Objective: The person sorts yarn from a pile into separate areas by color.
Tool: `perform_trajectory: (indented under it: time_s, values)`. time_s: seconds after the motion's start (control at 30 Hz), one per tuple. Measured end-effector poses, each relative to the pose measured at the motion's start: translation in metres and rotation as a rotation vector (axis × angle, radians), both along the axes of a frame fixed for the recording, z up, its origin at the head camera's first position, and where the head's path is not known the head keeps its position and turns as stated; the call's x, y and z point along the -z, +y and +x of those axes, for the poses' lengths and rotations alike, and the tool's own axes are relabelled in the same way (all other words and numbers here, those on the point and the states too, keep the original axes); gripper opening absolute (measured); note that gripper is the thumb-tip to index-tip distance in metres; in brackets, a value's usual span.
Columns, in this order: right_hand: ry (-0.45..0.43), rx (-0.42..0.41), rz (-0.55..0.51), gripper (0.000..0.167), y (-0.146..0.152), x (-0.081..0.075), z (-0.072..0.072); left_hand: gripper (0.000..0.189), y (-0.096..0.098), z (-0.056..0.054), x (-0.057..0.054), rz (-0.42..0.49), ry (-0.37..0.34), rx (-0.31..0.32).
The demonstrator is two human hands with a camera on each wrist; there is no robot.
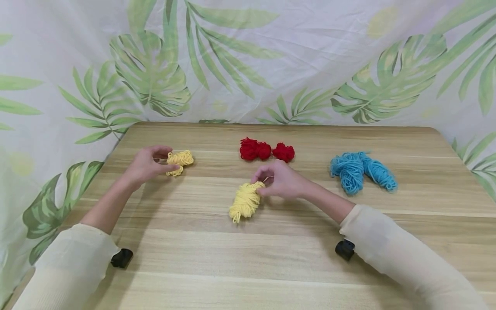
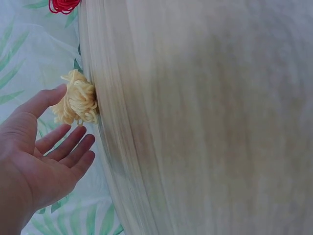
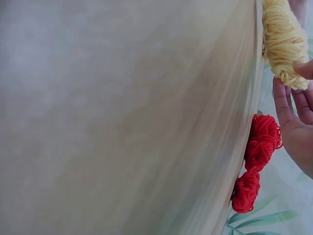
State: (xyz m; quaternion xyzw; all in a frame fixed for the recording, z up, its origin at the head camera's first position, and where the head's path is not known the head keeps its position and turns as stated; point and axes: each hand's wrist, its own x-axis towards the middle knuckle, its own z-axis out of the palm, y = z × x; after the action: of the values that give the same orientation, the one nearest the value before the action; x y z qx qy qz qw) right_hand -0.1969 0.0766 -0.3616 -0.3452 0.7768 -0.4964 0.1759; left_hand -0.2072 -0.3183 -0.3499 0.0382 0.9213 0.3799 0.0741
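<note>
Near the middle of the table, my right hand (image 1: pixel 282 180) pinches one end of a light yellow yarn skein (image 1: pixel 246 201) between thumb and fingers. The right wrist view shows the thumb laid over the end of this yellow skein (image 3: pixel 283 39), with fingers beneath it. At the left, a smaller, deeper yellow yarn bundle (image 1: pixel 181 158) lies on the wood. My left hand (image 1: pixel 149 164) is beside it, thumb and fingers spread to either side. Seen from the left wrist, the thumb overlaps the edge of the yellow bundle (image 2: pixel 78 100); whether it touches cannot be told.
Red yarn bundles (image 1: pixel 255 149) lie along the back of the wooden table (image 1: pixel 217 267), with another red bundle (image 1: pixel 284 152) just right of them. Blue yarn skeins (image 1: pixel 350 170) sit at the back right. A leaf-patterned cloth (image 1: pixel 240 56) hangs behind the table.
</note>
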Motion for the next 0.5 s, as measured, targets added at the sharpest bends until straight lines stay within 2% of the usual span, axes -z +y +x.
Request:
perform_trajectory:
  time_s: [0.3,0.5]
  values:
    - [0.008,0.002,-0.022,0.014,-0.008,-0.002,-0.006,0.072,-0.001,-0.001,0.001,0.0,0.018,-0.001]
    - [0.007,0.006,-0.026,0.013,-0.015,-0.004,-0.01,0.065,0.001,-0.002,0.001,-0.011,0.047,-0.009]
